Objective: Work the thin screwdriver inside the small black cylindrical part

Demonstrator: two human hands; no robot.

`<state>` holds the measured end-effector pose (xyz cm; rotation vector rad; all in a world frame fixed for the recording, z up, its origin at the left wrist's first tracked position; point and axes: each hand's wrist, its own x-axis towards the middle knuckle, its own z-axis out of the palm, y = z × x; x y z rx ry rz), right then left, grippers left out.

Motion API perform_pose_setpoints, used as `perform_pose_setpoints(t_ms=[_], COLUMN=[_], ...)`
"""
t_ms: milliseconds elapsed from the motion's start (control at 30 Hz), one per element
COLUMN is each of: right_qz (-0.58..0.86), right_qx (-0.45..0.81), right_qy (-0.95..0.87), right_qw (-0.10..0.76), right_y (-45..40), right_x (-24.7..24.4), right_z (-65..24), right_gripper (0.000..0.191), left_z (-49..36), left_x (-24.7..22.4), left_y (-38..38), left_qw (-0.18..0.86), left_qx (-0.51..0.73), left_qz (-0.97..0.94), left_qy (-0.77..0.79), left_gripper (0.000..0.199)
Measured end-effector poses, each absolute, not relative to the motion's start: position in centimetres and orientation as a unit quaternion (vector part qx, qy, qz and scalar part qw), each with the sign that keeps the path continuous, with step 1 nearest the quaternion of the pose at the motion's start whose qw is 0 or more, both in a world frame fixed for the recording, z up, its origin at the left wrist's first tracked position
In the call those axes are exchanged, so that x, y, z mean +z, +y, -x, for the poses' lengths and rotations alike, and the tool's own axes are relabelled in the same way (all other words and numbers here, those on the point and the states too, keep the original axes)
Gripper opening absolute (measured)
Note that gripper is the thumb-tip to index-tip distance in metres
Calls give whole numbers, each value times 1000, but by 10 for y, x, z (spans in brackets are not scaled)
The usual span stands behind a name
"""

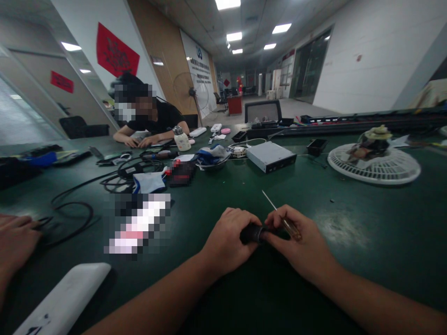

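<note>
In the head view, my left hand (232, 237) is wrapped round a short, dark, cylindrical part (252, 233) just above the green table (223, 190). My right hand (302, 242) meets it from the right, thumb and fingertips pinching at the part's end. A thin screwdriver (290, 228) with an amber see-through handle is held across the right-hand fingers, its metal shaft slanting up and away to the left. The blade's tip touches nothing. My fingers hide much of the dark part, so its exact kind cannot be made out.
A grey disc drive (270, 157) lies beyond my hands, and a white fan grille with a motor (375, 163) is at right. Cables (118, 179) and a white casing (63, 298) lie left. Another person's hand (17, 237) rests at the left edge; a co-worker (164, 121) leans across the far side.
</note>
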<state>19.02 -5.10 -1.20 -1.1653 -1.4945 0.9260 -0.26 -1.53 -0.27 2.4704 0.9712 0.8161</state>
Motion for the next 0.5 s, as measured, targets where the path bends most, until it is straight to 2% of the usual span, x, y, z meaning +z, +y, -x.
perform_pose_setpoints(t_ms=[133,233,500], right_qz=[499,502,393], right_qx=[384,363,334], right_qy=[-632,-639,-645], right_qw=[452,456,564], right_y=[-50,-52,-59], right_x=[-11,-8,-6], right_z=[-189,-190,-197], right_gripper=[17,10,44], left_z=[2,1,3], left_x=[-3,-3,-7], left_y=[-15,-16,-11], left_qw=[175,157,164], left_qx=[292,305,337], left_qz=[-875,-858,-762], left_qy=[344,383,528], left_gripper=[20,21,18])
